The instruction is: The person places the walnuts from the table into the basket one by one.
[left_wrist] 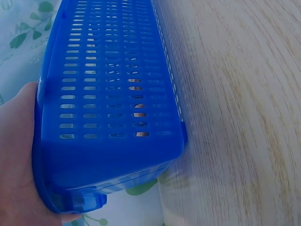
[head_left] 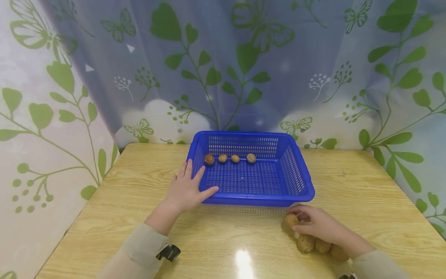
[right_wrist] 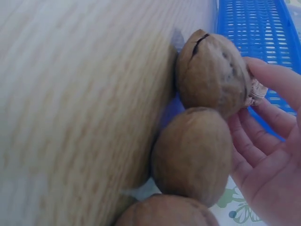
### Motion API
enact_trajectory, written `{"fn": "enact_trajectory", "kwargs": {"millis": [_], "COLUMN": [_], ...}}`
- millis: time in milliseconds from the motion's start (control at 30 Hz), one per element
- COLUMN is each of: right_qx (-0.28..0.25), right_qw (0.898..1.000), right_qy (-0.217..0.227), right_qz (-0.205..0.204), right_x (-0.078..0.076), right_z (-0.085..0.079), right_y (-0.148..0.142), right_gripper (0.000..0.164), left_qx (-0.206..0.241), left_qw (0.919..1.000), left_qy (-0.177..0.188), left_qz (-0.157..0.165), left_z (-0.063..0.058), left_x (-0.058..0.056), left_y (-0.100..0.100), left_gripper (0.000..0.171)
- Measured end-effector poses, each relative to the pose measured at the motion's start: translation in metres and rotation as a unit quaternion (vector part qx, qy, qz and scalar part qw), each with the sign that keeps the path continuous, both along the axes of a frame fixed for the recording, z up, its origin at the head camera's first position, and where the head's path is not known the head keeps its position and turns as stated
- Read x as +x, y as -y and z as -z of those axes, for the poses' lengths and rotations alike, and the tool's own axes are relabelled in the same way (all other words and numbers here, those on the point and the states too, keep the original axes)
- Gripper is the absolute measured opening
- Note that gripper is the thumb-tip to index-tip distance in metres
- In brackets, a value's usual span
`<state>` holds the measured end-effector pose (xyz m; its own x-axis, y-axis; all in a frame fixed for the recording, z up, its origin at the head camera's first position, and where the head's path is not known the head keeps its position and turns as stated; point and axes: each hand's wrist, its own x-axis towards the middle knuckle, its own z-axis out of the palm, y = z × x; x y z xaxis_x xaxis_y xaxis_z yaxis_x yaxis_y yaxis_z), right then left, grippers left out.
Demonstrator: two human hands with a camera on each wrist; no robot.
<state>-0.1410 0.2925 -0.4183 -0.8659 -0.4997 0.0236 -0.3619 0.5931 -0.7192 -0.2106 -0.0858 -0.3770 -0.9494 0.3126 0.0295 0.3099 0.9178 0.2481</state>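
My left hand (head_left: 186,192) lies with spread fingers over the left rim of a blue plastic basket (head_left: 244,199). In the left wrist view, part of that hand shows against the basket's rim, outside the slotted wall (left_wrist: 103,155). In front of the basket's right corner, my right hand (head_left: 322,224) pinches a walnut (head_left: 291,221) between thumb and fingers. Several more walnuts (head_left: 306,244) lie in a row on the table, partly under the right wrist. Up close, the right wrist view shows a cracked walnut (right_wrist: 211,73) in front of the pinched one, which is mostly hidden.
Inside the basket, several walnuts (head_left: 235,159) are lined up along the back wall, toward the left. The wooden table (head_left: 139,186) reaches back to a curtain (head_left: 216,77) with a leaf and butterfly print. Black devices (head_left: 168,253) are strapped at the wrists.
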Motion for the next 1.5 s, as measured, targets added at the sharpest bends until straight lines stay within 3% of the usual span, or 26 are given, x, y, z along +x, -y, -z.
{"fn": "enact_trajectory", "kwargs": {"millis": [333,833,1067,1500], "right_qx": [-0.006,-0.007,-0.092,-0.062], "right_qw": [0.999,0.997,0.990,0.988], "right_qy": [-0.035,0.005,0.045,0.034], "right_qz": [0.012,0.075,0.095,0.137], "right_x": [0.010,0.024,0.023,0.005], "right_z": [-0.009,-0.029,-0.045,-0.073], "right_y": [-0.006,-0.017,-0.024,-0.019], "right_gripper": [0.041,0.047,0.044,0.052], "left_qx": [-0.001,0.000,0.003,-0.003], "left_qw": [1.0000,1.0000,1.0000,0.9999], "left_qy": [0.002,0.007,0.005,0.011], "left_qz": [-0.001,-0.003,-0.001,-0.003], "left_z": [0.001,0.001,-0.001,-0.004], "left_x": [0.000,-0.001,0.000,0.001], "left_y": [0.000,0.000,0.000,-0.001], "left_gripper": [0.090,0.091,0.091,0.091]}}
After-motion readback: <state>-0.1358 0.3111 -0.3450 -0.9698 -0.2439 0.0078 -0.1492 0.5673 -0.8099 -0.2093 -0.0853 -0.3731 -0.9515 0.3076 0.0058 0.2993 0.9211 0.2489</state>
